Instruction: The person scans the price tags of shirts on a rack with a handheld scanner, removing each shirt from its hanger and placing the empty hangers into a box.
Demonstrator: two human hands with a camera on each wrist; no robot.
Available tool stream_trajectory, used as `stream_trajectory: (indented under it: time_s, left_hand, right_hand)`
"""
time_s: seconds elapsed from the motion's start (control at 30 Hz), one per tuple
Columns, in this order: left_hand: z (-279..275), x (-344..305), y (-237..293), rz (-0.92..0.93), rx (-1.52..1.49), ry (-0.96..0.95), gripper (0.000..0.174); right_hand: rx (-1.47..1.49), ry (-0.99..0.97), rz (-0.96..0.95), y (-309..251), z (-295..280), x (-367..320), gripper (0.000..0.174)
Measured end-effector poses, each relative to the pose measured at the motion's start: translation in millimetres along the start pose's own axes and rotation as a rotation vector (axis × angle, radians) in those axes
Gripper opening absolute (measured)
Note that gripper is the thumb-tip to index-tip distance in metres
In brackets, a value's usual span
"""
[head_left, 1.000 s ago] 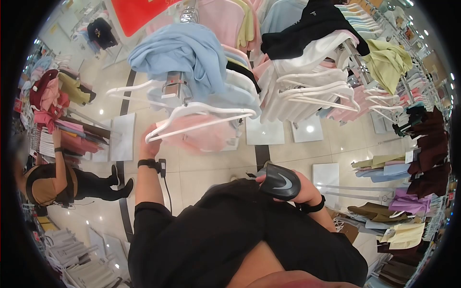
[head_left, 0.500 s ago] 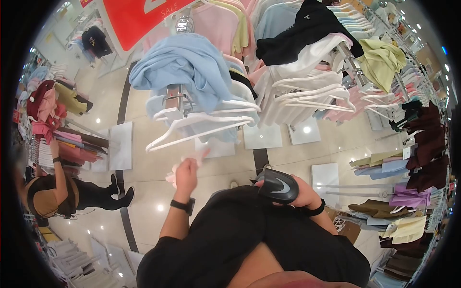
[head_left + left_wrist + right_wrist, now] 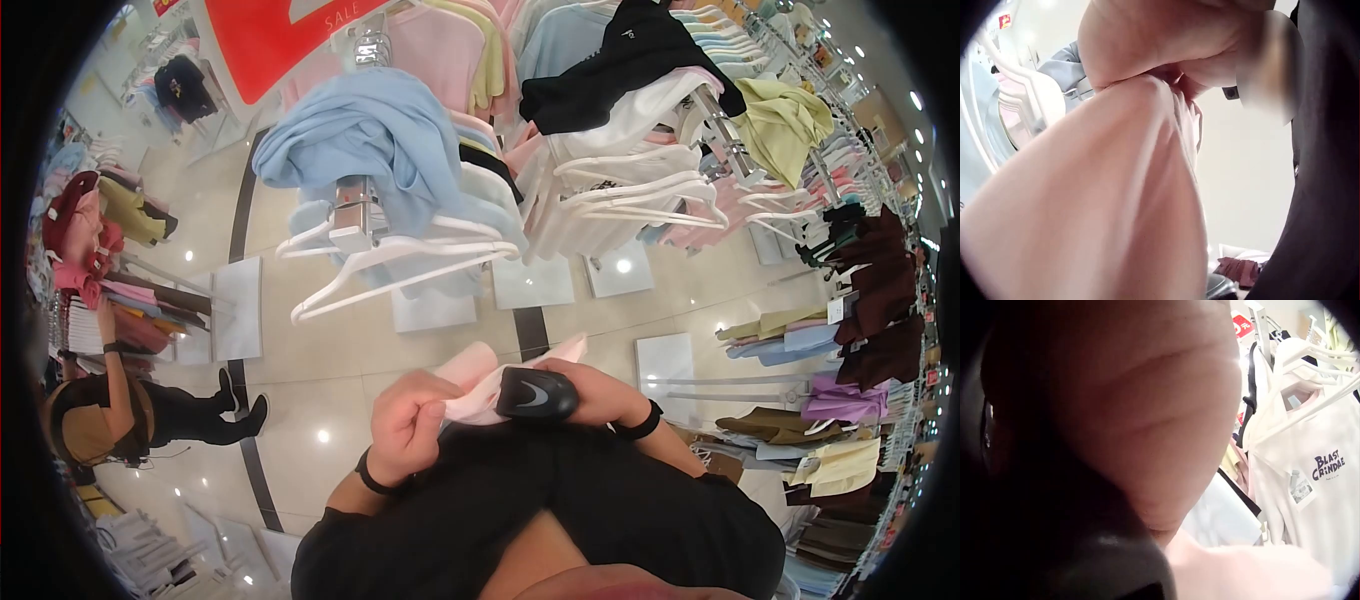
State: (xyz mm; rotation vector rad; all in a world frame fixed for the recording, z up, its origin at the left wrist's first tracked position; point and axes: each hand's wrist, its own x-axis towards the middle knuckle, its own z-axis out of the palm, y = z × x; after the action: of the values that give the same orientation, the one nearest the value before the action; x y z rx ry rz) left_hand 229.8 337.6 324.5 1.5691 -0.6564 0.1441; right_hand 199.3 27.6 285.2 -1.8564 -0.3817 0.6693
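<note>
My left hand (image 3: 405, 425) holds a bunched light pink garment (image 3: 470, 370) in curled fingers in front of my body. In the left wrist view the pink cloth (image 3: 1085, 187) hangs in folds from that hand. My right hand (image 3: 605, 395) grips a black rounded object (image 3: 537, 394) with a grey swoosh mark. It overlaps the middle of the garment, and a pink corner shows behind it. The right fingertips are hidden. A bare white hanger (image 3: 400, 275) hangs at the front of the rack, below a heaped light blue garment (image 3: 355, 130).
More racks of clothes line the right side, with dark red garments (image 3: 880, 270) there. White hangers (image 3: 645, 200) with pale tops stand ahead. A red sale sign (image 3: 270, 40) hangs at upper left. A person (image 3: 110, 400) stands at a rack to the left.
My left hand has come away from the hanger at the rack, bringing the pink garment down and right to the black object. My right hand has shifted slightly left, still holding that object.
</note>
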Motion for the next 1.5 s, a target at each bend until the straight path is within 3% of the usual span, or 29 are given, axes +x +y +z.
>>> stream_trajectory:
  time_s: [0.1,0.2,0.37,0.47,0.57,0.67,0.77,0.9,0.93,1.03,1.17,1.23,1.27,1.37,1.5]
  left_hand:
    - [5.3,-2.0,-7.5,-0.052,0.174,0.033,0.009]
    - [16.6,-9.0,-18.1,-0.129,0.386,0.109,0.007]
    - [42.3,-41.8,-31.1,-0.388,0.408,0.164,0.007]
    - [66.9,-41.4,-29.8,-0.308,0.427,-0.028,0.038]
    - [108.7,-25.6,-19.1,-0.435,0.42,-0.189,0.074]
    - [163.7,-27.7,-28.0,-0.422,0.417,-0.191,0.088]
    - [208.0,-24.7,-19.1,-0.431,0.353,-0.278,0.083]
    - [272.4,-21.1,-14.7,-0.583,0.202,-0.618,0.053]
    - [283.2,-22.9,-10.6,-0.55,0.247,-0.619,0.039]
    - [306.2,-46.0,-14.1,-0.507,0.174,-0.489,0.033]
    - [309.6,-62.8,0.0,-0.666,-0.01,-0.161,0.027]
    - [302.7,-65.8,12.1,-0.745,-0.132,-0.049,0.024]
    - [295.7,-63.7,17.2,-0.828,-0.18,-0.106,0.032]
    - [296.3,-52.0,40.3,-0.709,-0.23,-0.138,0.042]
    - [301.7,-31.7,62.8,-0.516,-0.237,-0.235,0.031]
  right_hand:
    - [-0.162,0.049,-0.093,15.7,-4.8,-4.6,0.058]
    - [-0.096,0.206,0.012,6.5,-20.7,-17.9,0.055]
    - [-0.029,0.295,-0.175,3.4,-48.8,-43.6,0.065]
    - [0.038,0.279,-0.263,2.4,-63.3,-67.4,0.071]
    - [0.147,0.235,-0.233,-9.3,-78.9,-104.7,0.075]
    - [0.06,0.181,-0.234,6.6,-93.3,-143.3,0.079]
    - [0.069,0.113,-0.289,43.9,-101.7,-167.5,0.08]
    - [0.119,-0.042,-0.329,57.8,-103.9,-191.3,0.078]
    - [0.114,-0.096,-0.336,58.1,-107.5,-197.6,0.08]
    - [0.03,-0.129,-0.455,71.6,-111.7,-207.0,0.084]
    - [0.424,-0.107,-0.398,89.1,-115.9,-219.2,0.098]
    - [0.425,-0.048,-0.348,71.0,-121.9,-227.1,0.098]
    - [0.419,-0.053,-0.362,74.6,-123.4,-228.8,0.098]
    - [0.438,-0.091,-0.405,90.6,-123.7,-229.9,0.098]
    - [0.398,-0.168,-0.375,102.5,-112.5,-228.2,0.091]
